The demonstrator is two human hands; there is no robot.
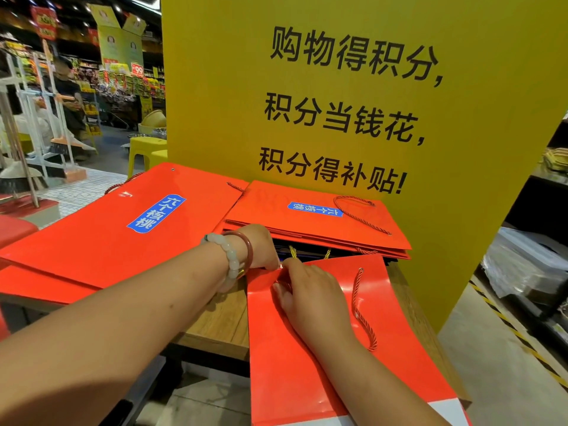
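Head view looks down on a wooden desk [224, 324] that stands against a tall yellow sign board [215, 87] printed with black characters. The red bag [399, 348] lies flat on the near right part of the desk, its lower end hanging over the front edge toward the viewer, and its twisted red cord handle [358, 309] lies loose across its face. Both hands meet at the bag's upper left corner. The left hand [261, 247] comes in from the left with its fingers curled down, its grip pinching the corner edge of the bag. A pale bead bracelet [229, 253] and a red bangle [249, 247] sit on that wrist. The right hand [310, 296] rests on the bag's face, fingers bent, its grip narrow on the same top edge and just touching the left thumb; the fingertips themselves are partly hidden. Just behind the hands is a stack of red bags [307, 229] with a blue label, and the yellow cords [293, 252] of a dark bag show under it. To the left lies a large red bag [92, 241], flat, with a blue label [156, 213]. Farther left, beyond the desk, are a yellow stool [144, 149] and shop shelves.
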